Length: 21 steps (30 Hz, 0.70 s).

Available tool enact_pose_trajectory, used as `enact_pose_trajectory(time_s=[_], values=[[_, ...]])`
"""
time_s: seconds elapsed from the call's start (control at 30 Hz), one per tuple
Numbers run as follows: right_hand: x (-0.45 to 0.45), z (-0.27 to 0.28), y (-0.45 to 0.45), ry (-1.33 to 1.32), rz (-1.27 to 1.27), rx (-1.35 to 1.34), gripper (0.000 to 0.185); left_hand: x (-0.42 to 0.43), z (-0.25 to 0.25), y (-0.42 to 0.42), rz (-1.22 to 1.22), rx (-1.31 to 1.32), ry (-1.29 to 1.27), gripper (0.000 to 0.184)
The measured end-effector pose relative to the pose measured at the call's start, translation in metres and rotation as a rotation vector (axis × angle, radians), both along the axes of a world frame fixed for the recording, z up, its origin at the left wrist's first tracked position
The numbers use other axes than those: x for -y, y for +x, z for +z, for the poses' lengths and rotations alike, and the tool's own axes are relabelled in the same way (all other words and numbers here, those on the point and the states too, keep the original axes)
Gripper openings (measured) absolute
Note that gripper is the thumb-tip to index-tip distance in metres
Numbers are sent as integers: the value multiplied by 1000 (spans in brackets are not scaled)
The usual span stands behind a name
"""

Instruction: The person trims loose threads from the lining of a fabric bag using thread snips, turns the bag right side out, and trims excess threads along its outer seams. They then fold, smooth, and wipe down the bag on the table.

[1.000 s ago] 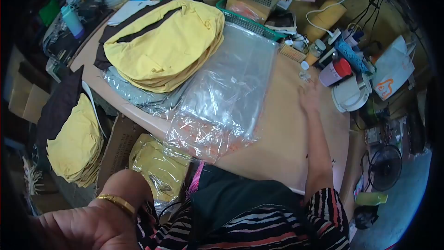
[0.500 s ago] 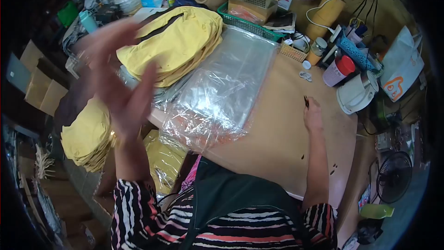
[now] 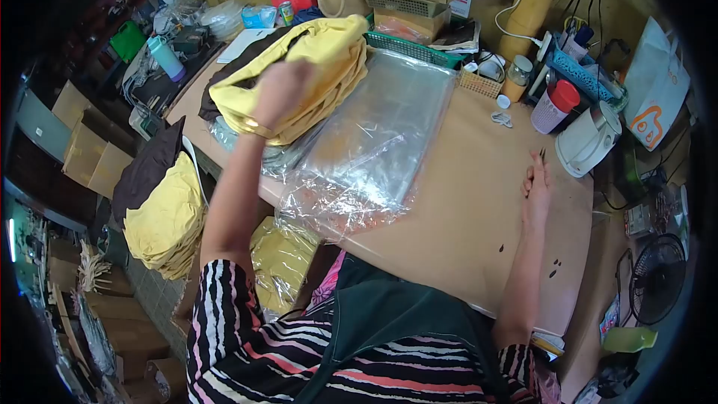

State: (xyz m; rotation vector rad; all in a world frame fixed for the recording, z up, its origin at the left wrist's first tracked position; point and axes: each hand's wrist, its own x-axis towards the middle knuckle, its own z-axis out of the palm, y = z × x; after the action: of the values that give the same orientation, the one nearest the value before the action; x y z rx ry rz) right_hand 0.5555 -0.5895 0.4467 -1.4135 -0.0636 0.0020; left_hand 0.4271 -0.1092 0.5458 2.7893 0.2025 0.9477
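Left hand (image 3: 284, 93): blurred, at the front of the yellow cloth stack (image 3: 338, 67); I cannot tell whether its fingers grip it.
Right hand (image 3: 537, 183): fingers curled around a small dark pointed tool (image 3: 543, 154), tip outward.
Yellow cloth stack: on the table (image 3: 464, 213), left side.
Clear plastic (image 3: 374, 135): flat, just right of the stack.

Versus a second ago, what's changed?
The left hand swung up and forward to the yellow pile, apparently gripping it. The right hand drew back and rightward, now holding a dark pointed tool. The plastic sheets and kettle stayed put.
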Motion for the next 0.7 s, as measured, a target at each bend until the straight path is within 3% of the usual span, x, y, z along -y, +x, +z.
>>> enact_pose_trajectory(time_s=[0.03, 0.07, 0.1, 0.13, 0.2, 0.3, 0.37, 0.4, 0.47, 0.53, 0.6, 0.7], values=[[-20, 25, -22, -5, 27, 194, 26, 49, 5, 6, -34, -160, 29, 20], [-36, 44, -44, -30, 53, 281, 23, 94, -8, 5, -217, -149, -93, 18], [-51, 61, -65, -57, 80, 367, 20, 138, -13, -1, -422, -207, -15, 23], [-66, 74, -89, -118, 106, 399, 16, 180, -19, -11, -418, -433, -87, 24], [-83, 77, -112, -306, 165, 473, 13, 227, -32, -35, -514, -572, -179, 39], [-72, 26, -99, -581, 176, 518, 17, 229, -87, -57, -535, -475, 123, 58], [-49, -14, -83, -735, 137, 519, 18, 219, -132, -73, -497, -686, 67, 67], [-36, -28, -75, -710, 60, 488, 17, 216, -142, -81, -512, -640, 87, 70], [-8, -38, -57, -682, -83, 377, 17, 213, -124, -83, -549, -662, 84, 62], [12, -14, -41, -694, -152, 252, 19, 208, -117, -74, -589, -677, 111, 58], [24, -1, -14, -685, -209, 135, 21, 203, -108, -47, -637, -724, -259, 50], [27, -6, 24, -828, -137, 242, 28, 212, -94, 1, -594, -779, -429, 42]])
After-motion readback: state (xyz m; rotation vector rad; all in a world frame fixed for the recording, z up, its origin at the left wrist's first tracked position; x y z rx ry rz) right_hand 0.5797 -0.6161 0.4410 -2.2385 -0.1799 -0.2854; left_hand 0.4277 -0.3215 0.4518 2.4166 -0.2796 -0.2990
